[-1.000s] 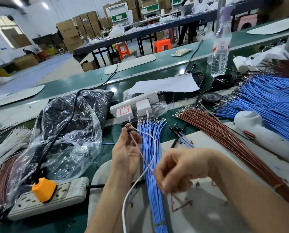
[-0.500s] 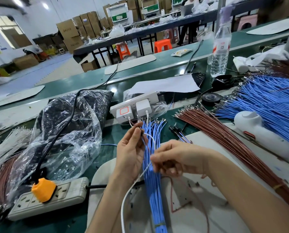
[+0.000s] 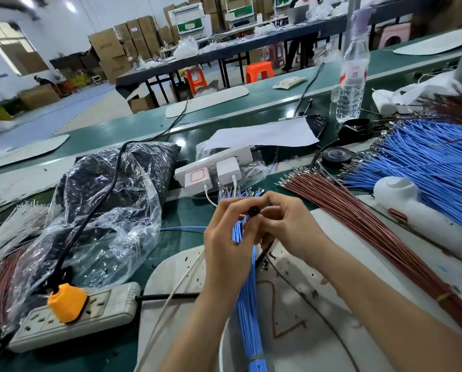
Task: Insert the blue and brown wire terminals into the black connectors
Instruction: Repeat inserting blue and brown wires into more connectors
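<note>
Pinching the connector point(image 3: 252, 210) in my left hand point(image 3: 224, 237), round face toward me — my right hand point(image 3: 286, 226) curls its fingers just right of it, their hold hidden.

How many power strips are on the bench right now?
2. A grey power strip lies at near left, carrying an orange plug; a white power strip sits mid-bench beside the plastic bag. More could be hidden under clutter.

On my feed, the left forearm point(image 3: 197, 318) at six o'clock and the right forearm point(image 3: 385, 304) at four o'clock are bare; left hand point(image 3: 224, 234) and right hand point(image 3: 294, 226) are bare too.
</note>
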`<state>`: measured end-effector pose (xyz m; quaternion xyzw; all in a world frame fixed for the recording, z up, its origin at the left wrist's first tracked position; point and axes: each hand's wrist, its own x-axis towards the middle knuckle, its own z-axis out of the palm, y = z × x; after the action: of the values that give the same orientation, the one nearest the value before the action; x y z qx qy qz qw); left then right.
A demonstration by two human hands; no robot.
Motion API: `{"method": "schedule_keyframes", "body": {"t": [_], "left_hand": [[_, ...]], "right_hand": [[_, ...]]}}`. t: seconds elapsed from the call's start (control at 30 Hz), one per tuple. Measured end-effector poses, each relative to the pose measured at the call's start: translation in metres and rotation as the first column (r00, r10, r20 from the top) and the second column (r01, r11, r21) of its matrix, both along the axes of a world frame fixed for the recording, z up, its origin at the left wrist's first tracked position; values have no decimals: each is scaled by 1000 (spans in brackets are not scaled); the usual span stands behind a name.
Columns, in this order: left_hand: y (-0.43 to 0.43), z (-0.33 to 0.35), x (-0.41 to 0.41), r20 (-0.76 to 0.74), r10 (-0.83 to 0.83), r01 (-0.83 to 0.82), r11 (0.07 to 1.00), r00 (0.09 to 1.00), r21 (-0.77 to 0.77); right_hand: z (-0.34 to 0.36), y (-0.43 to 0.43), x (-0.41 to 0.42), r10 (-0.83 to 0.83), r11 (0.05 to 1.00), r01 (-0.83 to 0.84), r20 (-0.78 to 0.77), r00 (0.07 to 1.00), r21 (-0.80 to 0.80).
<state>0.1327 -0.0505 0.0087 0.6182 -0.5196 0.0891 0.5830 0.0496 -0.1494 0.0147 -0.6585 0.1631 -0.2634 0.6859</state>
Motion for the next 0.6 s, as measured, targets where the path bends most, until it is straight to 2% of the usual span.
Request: {"method": "schedule_keyframes", "body": {"t": [0.17, 0.33, 0.6], "left_hand": [[2, -1, 0, -173, 7, -12, 1000, 985, -27], [1, 1, 0, -112, -4, -1, 999, 994, -48], [-1, 0, 0, -133, -20, 13, 998, 991, -58]], "right_hand": [[-3, 2, 3, -81, 980, 87, 43, 996, -177], [-6, 0, 3, -105, 968, 116, 60, 993, -221], [-7, 0, 3, -120, 963, 126, 38, 992, -240]]}}
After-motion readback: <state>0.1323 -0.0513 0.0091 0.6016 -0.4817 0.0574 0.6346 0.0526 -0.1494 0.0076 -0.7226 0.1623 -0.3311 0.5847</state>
